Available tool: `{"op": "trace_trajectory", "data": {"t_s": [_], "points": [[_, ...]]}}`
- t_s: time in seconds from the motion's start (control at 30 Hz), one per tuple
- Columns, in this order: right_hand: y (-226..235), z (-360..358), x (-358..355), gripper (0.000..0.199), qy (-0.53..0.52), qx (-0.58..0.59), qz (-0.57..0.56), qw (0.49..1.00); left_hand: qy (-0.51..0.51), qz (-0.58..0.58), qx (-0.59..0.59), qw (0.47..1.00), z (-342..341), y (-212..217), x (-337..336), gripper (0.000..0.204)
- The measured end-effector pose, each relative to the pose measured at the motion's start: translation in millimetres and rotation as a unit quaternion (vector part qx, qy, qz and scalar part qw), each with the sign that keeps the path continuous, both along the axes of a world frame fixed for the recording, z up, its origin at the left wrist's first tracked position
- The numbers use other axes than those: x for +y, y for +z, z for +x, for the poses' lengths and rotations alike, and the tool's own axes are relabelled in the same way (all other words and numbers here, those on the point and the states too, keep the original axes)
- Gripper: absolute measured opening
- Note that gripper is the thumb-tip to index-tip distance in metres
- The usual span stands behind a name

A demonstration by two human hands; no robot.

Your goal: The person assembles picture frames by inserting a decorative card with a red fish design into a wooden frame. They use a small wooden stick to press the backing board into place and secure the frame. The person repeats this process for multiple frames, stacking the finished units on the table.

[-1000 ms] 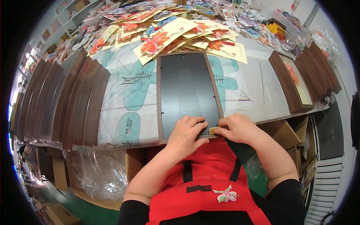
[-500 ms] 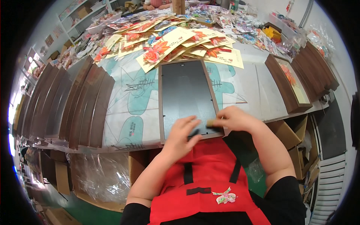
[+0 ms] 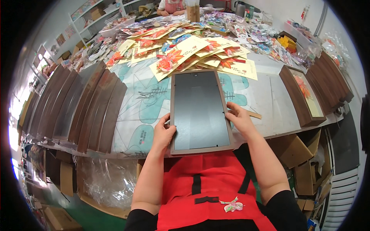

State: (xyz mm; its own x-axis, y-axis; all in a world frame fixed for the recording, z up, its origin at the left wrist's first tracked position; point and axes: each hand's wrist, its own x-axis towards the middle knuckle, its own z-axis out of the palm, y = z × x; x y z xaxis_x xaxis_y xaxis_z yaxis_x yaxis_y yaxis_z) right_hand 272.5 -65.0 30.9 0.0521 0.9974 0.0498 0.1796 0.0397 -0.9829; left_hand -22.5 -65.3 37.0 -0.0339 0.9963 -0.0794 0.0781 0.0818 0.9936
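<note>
A brown picture frame lies back side up on the table before me, its dark grey backing board facing me, with small black tabs along the edges. My left hand grips the frame's left side near the lower corner, fingers curled under the outer edge. Opposite it, my right hand holds the right side, thumb on the edge. A flat tan strip, perhaps of wood, lies on the table just beyond my right hand, partly hidden by it.
Cream cards with orange flowers are heaped behind the frame. Brown frames stand in a row at left; more are at right beside a frame with a flower card. Another person sits across the table. An open box holds clear plastic.
My right hand has let go of the tan strip, which now lies on the table. Both hands have moved from the backing's lower end out to the frame's sides.
</note>
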Motion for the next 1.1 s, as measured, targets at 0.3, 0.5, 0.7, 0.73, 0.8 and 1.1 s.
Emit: {"op": "trace_trajectory", "data": {"t_s": [0.3, 0.5, 0.7, 0.73, 0.8, 1.1], "points": [[5.4, -27.8, 9.2, 0.051, -0.104, 0.011, -0.004, 0.995, -0.010, -0.026, 0.019, 0.999, 3.8, 12.0, 2.3, 0.055], [3.6, -36.6, 8.8, 0.052, -0.125, -0.044, 0.028, 0.991, -0.032, -0.022, 0.019, 0.999, 2.8, 16.6, 3.9, 0.055], [-2.9, -13.1, -19.9, 0.060, -0.014, 0.001, -0.025, 1.000, -0.060, -0.045, 0.039, 0.996, -5.7, 9.2, -34.6, 0.045], [6.5, -11.0, -34.7, 0.063, 0.008, 0.024, -0.043, 0.999, -0.059, -0.032, 0.024, 0.997, -8.9, 5.0, -46.0, 0.042], [30.3, -14.5, -68.7, 0.069, 0.040, 0.026, -0.072, 0.996, -0.059, -0.009, -0.007, 0.998, -15.6, -2.7, -70.2, 0.036], [18.4, -19.8, -108.4, 0.077, 0.094, -0.089, -0.002, 0.992, -0.116, -0.141, -0.148, 0.972, -30.9, -37.4, -99.6, 0.033]]}}
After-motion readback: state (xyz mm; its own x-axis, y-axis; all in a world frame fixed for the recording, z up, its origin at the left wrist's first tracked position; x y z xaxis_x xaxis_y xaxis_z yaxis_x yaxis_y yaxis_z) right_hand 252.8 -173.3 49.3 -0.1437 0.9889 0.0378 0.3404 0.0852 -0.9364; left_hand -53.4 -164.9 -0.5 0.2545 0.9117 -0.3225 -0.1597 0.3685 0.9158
